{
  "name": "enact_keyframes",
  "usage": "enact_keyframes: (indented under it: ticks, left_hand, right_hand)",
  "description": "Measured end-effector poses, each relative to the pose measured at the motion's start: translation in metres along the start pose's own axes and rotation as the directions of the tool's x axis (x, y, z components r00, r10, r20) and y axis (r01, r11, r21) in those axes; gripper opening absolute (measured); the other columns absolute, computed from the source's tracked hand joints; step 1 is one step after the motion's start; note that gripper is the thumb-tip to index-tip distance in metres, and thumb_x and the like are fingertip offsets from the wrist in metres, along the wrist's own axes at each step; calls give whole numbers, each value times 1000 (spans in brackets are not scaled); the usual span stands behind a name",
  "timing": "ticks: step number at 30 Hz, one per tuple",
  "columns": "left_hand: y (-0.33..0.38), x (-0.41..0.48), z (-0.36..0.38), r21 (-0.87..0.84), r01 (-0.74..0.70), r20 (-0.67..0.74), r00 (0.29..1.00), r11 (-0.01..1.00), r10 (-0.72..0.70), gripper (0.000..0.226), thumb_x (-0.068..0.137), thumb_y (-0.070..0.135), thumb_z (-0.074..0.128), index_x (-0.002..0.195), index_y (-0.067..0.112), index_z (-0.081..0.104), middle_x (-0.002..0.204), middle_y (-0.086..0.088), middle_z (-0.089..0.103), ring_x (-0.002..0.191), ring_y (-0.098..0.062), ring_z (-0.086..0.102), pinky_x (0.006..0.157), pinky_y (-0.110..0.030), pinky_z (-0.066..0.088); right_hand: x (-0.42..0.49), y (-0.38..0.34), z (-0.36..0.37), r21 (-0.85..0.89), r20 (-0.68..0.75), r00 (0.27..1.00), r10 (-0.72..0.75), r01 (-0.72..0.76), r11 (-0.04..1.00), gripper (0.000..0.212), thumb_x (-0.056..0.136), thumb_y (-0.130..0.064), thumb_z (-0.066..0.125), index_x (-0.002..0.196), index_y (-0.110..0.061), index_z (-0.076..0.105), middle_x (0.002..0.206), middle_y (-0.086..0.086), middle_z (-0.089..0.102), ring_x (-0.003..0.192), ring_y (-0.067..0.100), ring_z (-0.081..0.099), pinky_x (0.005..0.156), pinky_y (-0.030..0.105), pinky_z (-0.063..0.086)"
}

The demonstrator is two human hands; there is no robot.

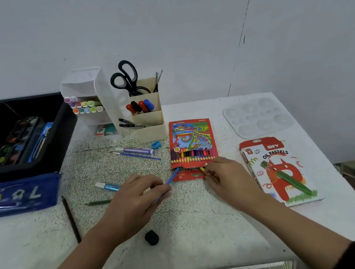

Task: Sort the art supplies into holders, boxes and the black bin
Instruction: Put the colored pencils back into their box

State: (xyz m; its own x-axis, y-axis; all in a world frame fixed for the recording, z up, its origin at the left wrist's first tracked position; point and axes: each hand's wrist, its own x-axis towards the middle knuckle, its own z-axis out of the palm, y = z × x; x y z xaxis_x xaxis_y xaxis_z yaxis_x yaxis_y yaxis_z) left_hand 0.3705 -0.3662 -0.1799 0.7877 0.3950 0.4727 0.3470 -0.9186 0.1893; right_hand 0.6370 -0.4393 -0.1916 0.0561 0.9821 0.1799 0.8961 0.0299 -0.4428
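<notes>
Left hand (140,192) is gripping a blue pencil (173,177), its tip touching the open end of the red pencil box (191,137), which is showing a row of coloured pencils inside. Right hand (228,177) is pinching a yellow pencil (202,170) at that same opening. Behind, the cream holder (151,132) is carrying scissors (125,79) and markers (141,106); the black bin (64,128) is holding paint sets (13,143)
</notes>
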Motion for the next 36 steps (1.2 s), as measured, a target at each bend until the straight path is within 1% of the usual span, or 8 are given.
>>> enact_keyframes:
  ticks: [3, 10, 18, 25, 30, 32, 34, 36]
  left_hand:
    - [3, 0, 10, 26, 9, -49, 999, 1000, -8, 22, 99, 26, 60, 106, 12, 75, 96, -2, 65, 80, -16, 50, 65, -36, 47]
    - [8, -21, 32, 68, -6, -116, 993, 998, 14, 20, 95, 21, 69, 111, 13, 77, 95, -1, 68, 81, -13, 53, 72, -33, 44]
    - [-3, -31, 35, 98, 21, -157, 988, 995, -6, 21, 95, 17, 67, 113, 10, 75, 98, -2, 69, 80, -15, 59, 72, -37, 45]
    - [-15, -25, 52, 78, 48, 52, 997, 996, -52, 36, 91, 23, 66, 127, 21, 68, 116, 4, 63, 100, -16, 58, 84, -39, 39]
    - [-27, -10, 40, 105, 67, 278, 956, 992, -94, 71, 85, 10, 66, 149, 32, 45, 133, 7, 56, 119, -14, 46, 87, -42, 33]
    - [-31, -3, 33, 68, 97, 310, 944, 993, -113, 63, 94, 23, 53, 153, 38, 35, 137, 10, 51, 124, -10, 41, 92, -44, 32]
    - [-34, 4, 26, 18, 164, 348, 924, 986, -160, 61, 99, 55, 42, 156, 43, 24, 148, 13, 39, 134, -5, 32, 105, -48, 27]
    - [-36, 11, 24, 25, 249, 448, 863, 968, -234, 90, 86, 86, 37, 159, 44, 6, 163, 14, 13, 147, -4, 10, 118, -47, 10]
  right_hand:
    - [3, 0, 6, 41, -60, 998, -17, 19, 999, 5, 85, -9, 71, 88, -13, 69, 88, -1, 60, 72, 20, 59, 59, 30, 46]
    - [10, -2, 22, 75, -184, 983, -4, 18, 997, 3, 87, -7, 72, 90, -8, 71, 91, 3, 61, 70, 23, 62, 60, 35, 53]
    - [9, 0, 30, 32, -153, 987, -53, 59, 998, 5, 86, -7, 72, 87, -5, 76, 89, 3, 60, 68, 20, 60, 59, 35, 54]
    - [8, 0, 28, 0, -142, 987, -79, 80, 997, 10, 89, -14, 71, 85, -7, 78, 87, 2, 61, 69, 17, 60, 59, 36, 56]
    - [1, -1, 18, 46, -40, 989, -143, 145, 988, 32, 91, -33, 57, 102, -10, 77, 100, -2, 62, 93, 15, 59, 79, 35, 55]
    - [-2, 4, 14, 73, -10, 984, -179, 179, 981, 33, 91, -38, 62, 111, -15, 75, 108, -5, 64, 104, 13, 58, 88, 37, 52]
    - [-5, 10, 8, 98, 13, 980, -199, 197, 976, 39, 90, -50, 67, 117, -24, 72, 118, -11, 60, 114, 8, 53, 93, 41, 47]
    - [-5, 15, 0, 92, 63, 975, -214, 208, 974, 55, 84, -67, 67, 126, -33, 66, 133, -17, 50, 129, 6, 42, 100, 43, 41]
